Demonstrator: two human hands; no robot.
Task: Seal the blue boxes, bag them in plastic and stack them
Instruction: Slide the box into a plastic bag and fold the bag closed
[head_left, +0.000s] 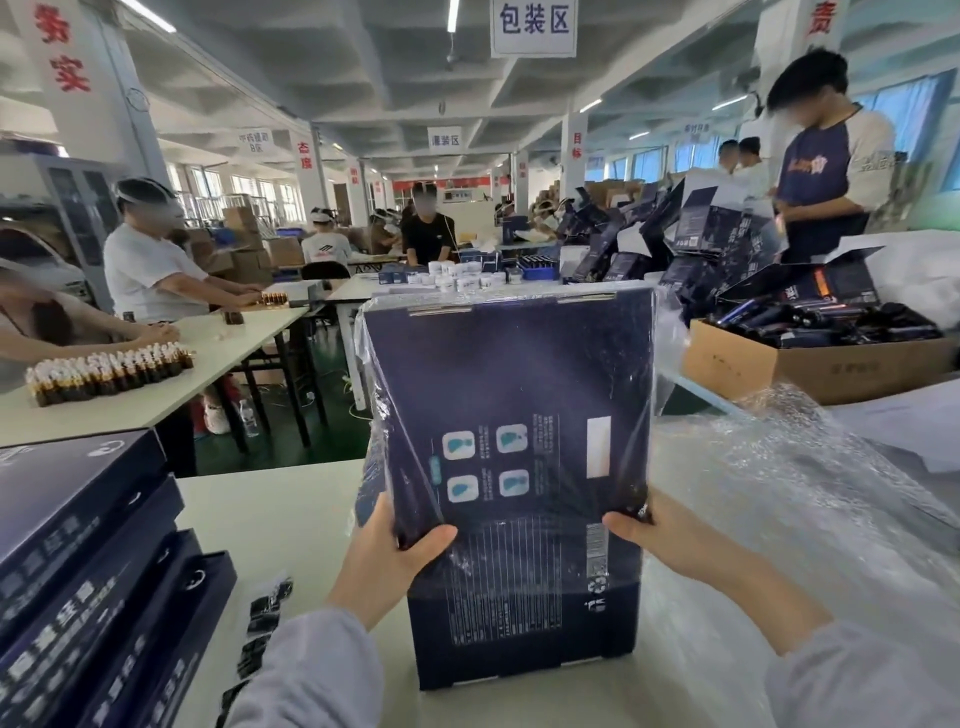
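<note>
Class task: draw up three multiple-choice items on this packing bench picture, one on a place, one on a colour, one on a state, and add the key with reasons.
1. Where is the stack of blue boxes?
A on the floor
B on the table, at its left edge
C on a chair

2. What colour are the person's sleeves?
A red
B yellow
C grey

3. How far is the plastic bag over the held blue box?
A over its upper part only
B over all of it
C not on it at all

Key: 1 B, the stack lies on the tabletop at left; 2 C, both forearms wear grey; 3 A, the box's bottom band is bare of film.
</note>
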